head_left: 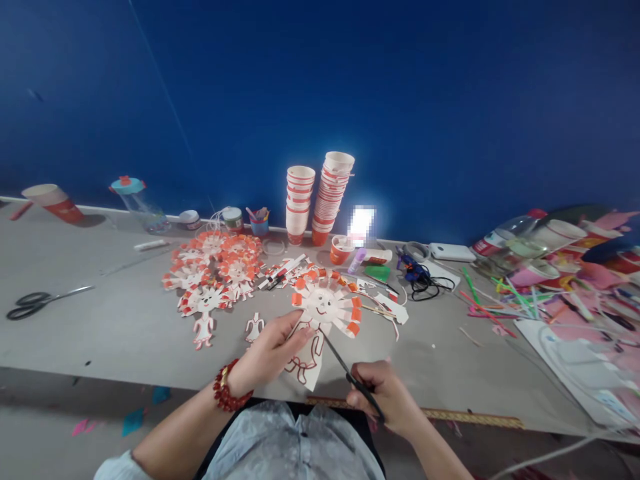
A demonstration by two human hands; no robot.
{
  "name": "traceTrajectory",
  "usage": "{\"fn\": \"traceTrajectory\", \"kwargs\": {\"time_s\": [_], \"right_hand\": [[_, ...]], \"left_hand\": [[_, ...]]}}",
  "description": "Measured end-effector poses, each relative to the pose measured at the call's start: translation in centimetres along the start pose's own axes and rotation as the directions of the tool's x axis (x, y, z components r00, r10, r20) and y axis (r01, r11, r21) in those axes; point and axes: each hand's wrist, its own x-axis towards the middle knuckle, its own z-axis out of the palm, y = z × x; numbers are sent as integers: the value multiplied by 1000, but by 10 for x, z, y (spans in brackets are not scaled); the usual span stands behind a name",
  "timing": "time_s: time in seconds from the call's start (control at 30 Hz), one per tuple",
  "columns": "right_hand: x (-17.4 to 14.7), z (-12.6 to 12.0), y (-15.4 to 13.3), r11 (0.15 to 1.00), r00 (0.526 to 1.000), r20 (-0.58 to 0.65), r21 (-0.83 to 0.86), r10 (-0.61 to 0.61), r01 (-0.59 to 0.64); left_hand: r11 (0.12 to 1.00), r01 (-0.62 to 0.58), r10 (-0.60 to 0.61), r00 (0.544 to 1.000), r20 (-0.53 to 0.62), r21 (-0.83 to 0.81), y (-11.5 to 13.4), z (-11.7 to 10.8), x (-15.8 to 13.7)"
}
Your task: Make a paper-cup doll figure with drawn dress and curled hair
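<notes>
Between thumb and fingers, my left hand [275, 348] grips a paper doll [324, 305], whose round smiling face is ringed by white strips with orange ends. Below the face, its body [306, 353] is drawn in dark red outline on a white paper piece. My right hand [377, 395] is closed round the handles of black scissors [339, 359]; the blade tips meet the paper just under the face. Left of my hands lies a heap of similar paper dolls [220, 257]. A small cut-out body [255, 327] rests beside my left hand.
Two tall stacks of paper cups [299, 207] stand against the blue wall. A second pair of scissors [35, 305] lies at far left. Cables [425, 277], a white phone-like object [451, 252], coloured straws [480, 300] and bottles [500, 239] crowd the right side.
</notes>
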Motion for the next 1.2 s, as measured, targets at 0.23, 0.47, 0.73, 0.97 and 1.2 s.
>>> {"fn": "traceTrajectory", "kwargs": {"time_s": [0.23, 0.47, 0.73, 0.97, 1.2], "right_hand": [[0, 11, 1, 982, 996, 58, 170, 69, -78], [1, 12, 1, 977, 995, 77, 199, 67, -81], [1, -2, -8, 999, 1000, 5, -33, 15, -15], [5, -14, -9, 981, 998, 10, -187, -58, 59], [4, -1, 5, 982, 994, -39, -165, -100, 92]], "left_hand": [[1000, -18, 19, 998, -53, 5, -8, 12, -5], [996, -49, 54, 997, -63, 73, -9, 12, -7], [997, -57, 59, 997, -45, 55, -13, 11, -7], [996, -71, 72, 997, -17, 58, -13, 8, -6], [998, -68, 69, 994, -79, 7, -19, 16, -8]]}}
